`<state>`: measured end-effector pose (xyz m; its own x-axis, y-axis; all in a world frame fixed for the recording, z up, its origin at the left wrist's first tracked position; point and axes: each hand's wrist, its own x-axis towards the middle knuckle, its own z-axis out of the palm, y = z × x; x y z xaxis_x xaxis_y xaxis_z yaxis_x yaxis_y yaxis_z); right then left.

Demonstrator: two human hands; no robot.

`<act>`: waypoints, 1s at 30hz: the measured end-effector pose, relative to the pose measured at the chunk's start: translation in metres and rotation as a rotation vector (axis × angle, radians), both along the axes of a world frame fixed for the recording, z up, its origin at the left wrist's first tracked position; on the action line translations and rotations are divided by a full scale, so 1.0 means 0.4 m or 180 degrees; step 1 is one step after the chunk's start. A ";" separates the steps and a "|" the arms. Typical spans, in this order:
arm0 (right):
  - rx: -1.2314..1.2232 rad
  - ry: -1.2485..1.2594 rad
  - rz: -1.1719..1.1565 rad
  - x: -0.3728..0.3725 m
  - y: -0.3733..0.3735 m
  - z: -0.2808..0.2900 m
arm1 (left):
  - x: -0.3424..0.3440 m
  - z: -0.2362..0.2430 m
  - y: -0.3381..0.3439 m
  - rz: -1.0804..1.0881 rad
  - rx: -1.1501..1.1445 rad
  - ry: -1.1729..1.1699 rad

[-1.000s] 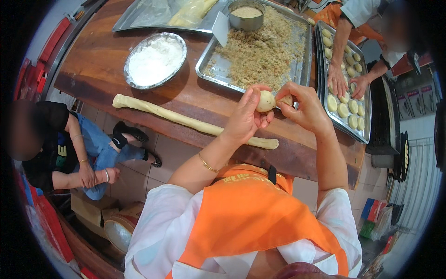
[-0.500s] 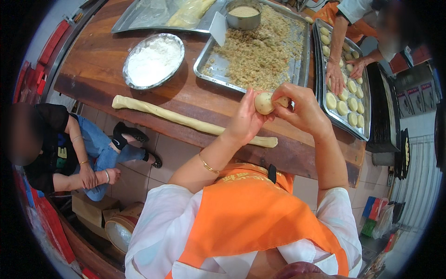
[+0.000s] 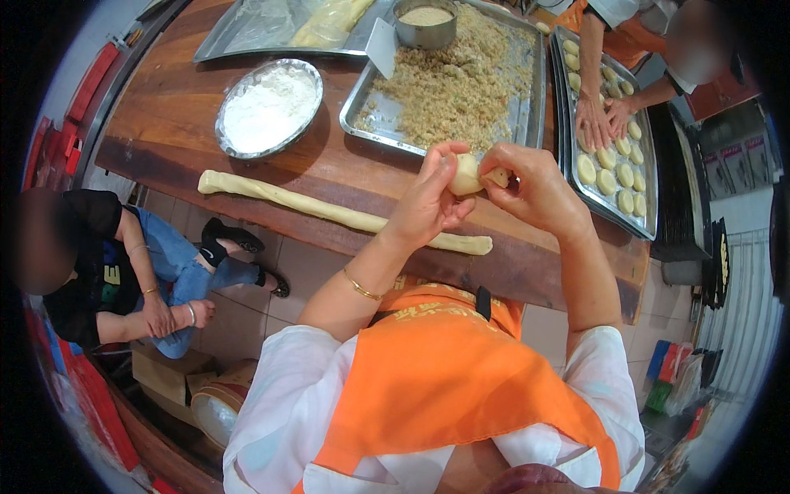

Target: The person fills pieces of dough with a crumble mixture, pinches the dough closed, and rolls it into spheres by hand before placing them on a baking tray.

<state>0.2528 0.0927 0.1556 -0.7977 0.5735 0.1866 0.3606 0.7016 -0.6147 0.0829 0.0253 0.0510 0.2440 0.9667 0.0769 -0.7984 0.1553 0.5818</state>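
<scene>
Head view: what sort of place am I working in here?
Most likely a small bakery or pastry workshop. A wooden worktable holds a long dough rope, a tray of crumbly filling, and a tray of shaped pastries. Both hands hold a dough ball.

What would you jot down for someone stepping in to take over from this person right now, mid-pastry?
Left hand: cupped around a small pale dough ball, held above the table edge.
Right hand: fingertips pinching the same ball from the other side.
On the wooden table: a long dough rope near the front edge, a round dish of white flour, a steel tray of crumbly filling with a metal cup in it.
Done: rows of shaped pieces already sit on the baking tray at the right, where another person's hands work.
Left: the ball in hand is not yet on the tray, and most of the rope is uncut.
</scene>
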 end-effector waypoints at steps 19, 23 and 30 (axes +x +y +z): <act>0.0295 -0.0095 0.0362 -0.010 -0.046 -0.113 | -0.092 -0.020 -0.006 0.0146 0.1720 0.3709; -0.0366 0.0297 0.0023 -0.027 -0.055 -0.244 | -0.104 -0.090 -0.009 -0.0217 0.1012 0.4052; 0.0537 -0.0136 -0.0936 0.053 -0.095 -0.397 | -0.121 -0.181 -0.014 0.0336 0.1578 0.4552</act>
<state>0.2738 0.0546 -0.0033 -0.6119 0.7440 0.2685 0.5854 0.6542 -0.4789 0.0344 0.0198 -0.0216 0.3262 0.9324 0.1555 0.4711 -0.3029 0.8284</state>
